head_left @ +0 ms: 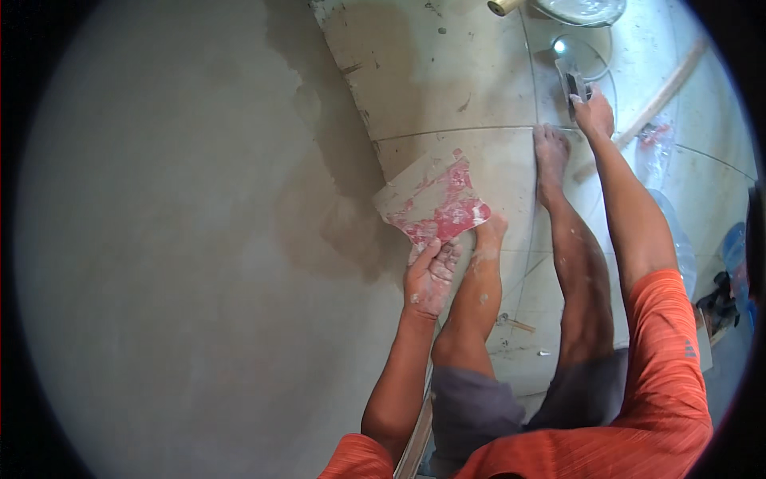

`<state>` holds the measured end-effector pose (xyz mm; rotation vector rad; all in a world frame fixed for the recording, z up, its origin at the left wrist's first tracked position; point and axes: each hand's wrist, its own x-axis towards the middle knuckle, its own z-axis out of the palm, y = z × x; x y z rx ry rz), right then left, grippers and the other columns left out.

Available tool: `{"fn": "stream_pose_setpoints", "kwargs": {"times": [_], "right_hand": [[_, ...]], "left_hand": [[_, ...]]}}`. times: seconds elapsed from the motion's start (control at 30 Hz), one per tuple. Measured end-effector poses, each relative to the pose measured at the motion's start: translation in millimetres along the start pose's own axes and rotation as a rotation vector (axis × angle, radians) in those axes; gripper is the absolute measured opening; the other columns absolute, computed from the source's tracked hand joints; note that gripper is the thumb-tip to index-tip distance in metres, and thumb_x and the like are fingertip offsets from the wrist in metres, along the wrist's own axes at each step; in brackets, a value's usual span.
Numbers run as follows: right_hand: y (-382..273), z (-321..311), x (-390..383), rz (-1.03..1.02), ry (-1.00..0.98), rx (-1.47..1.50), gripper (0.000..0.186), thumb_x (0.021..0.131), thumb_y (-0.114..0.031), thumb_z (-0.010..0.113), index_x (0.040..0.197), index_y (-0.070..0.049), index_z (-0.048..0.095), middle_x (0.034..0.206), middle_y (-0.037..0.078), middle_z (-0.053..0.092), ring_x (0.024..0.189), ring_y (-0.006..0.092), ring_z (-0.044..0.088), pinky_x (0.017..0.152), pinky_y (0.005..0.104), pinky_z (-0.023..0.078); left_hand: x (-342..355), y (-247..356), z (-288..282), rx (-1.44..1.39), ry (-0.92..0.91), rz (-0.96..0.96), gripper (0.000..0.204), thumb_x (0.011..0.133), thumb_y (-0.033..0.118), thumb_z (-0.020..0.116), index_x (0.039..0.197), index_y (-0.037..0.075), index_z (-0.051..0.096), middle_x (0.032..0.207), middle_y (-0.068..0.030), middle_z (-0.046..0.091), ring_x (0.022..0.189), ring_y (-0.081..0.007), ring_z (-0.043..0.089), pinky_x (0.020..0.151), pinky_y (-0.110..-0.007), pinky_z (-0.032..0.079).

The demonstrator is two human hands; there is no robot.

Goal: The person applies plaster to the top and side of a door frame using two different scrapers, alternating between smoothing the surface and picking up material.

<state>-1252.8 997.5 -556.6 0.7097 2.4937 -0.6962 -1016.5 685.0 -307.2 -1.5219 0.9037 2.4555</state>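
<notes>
My left hand (pixel 432 278), dusted with white, has its fingers closed around the narrow end of a red putty board (pixel 444 203). Pale, wet-looking putty covers much of the board's broad face. Off to the right and farther away, my right hand (pixel 594 112) grips a trowel (pixel 572 85) by its dark handle. The trowel's flat blade stands on edge, close to a bright light at the floor. A grey plastered wall (pixel 183 223) fills the left side, with a darker damp-looking patch near the putty board.
Cream floor tiles (pixel 471 88) run along the wall, with my bare feet on them. A bucket (pixel 586 9) stands at the far edge beside a tan cylindrical end (pixel 503 7). On the right lie a long wooden stick (pixel 662 96), clear plastic wrapping (pixel 656 152) and a clear plastic container (pixel 677 239).
</notes>
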Motion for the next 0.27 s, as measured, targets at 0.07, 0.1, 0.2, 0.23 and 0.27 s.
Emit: {"fn": "stream_pose_setpoints", "kwargs": {"times": [0.07,0.1,0.2,0.23,0.27], "right_hand": [[-27.5,-2.3,-19.8,-0.030,0.042,-0.059,0.053,0.088,-0.036,0.067,0.135,-0.016,0.052,0.126,0.014,0.061,0.118,0.0328,0.057,0.097,0.0463,0.047],[-27.1,5.1,-23.3,-0.040,0.034,-0.058,0.053,0.088,-0.036,0.067,0.135,-0.016,0.052,0.126,0.014,0.061,0.118,0.0328,0.057,0.097,0.0463,0.047],[-19.3,25.2,-30.2,-0.135,0.121,-0.099,0.055,0.087,-0.036,0.068,0.136,-0.016,0.051,0.127,0.012,0.060,0.121,0.0322,0.056,0.098,0.0465,0.046],[-17.8,33.1,-30.4,-0.194,0.115,-0.089,0.058,0.087,-0.037,0.068,0.137,-0.015,0.050,0.132,0.012,0.058,0.124,0.0310,0.053,0.101,0.0453,0.045],[-18.0,40.8,-34.7,-0.254,0.100,-0.085,0.060,0.087,-0.039,0.068,0.138,-0.014,0.049,0.136,0.012,0.055,0.127,0.0297,0.051,0.104,0.0441,0.043]], "left_hand": [[-0.7,-2.5,-1.2,0.039,0.050,0.055,0.028,0.094,0.000,0.058,0.122,0.004,0.056,0.110,-0.0100,0.068,0.102,-0.0206,0.067,0.093,-0.036,0.056],[1.5,-2.5,-5.7,0.045,0.040,0.058,0.031,0.094,-0.001,0.058,0.125,0.005,0.054,0.111,-0.0103,0.067,0.103,-0.0201,0.067,0.092,-0.033,0.057],[8.0,-8.7,-11.9,0.002,0.019,0.092,0.032,0.095,0.000,0.059,0.126,0.006,0.054,0.113,-0.0107,0.066,0.104,-0.0202,0.066,0.092,-0.032,0.057],[15.0,-12.6,-15.0,-0.016,0.034,0.123,0.032,0.095,0.002,0.058,0.127,0.006,0.053,0.116,-0.0105,0.065,0.106,-0.0201,0.066,0.092,-0.032,0.057],[19.8,-14.4,-19.9,-0.038,0.058,0.151,0.032,0.096,0.003,0.058,0.127,0.007,0.052,0.119,-0.0103,0.064,0.108,-0.0201,0.066,0.092,-0.032,0.057]]}}
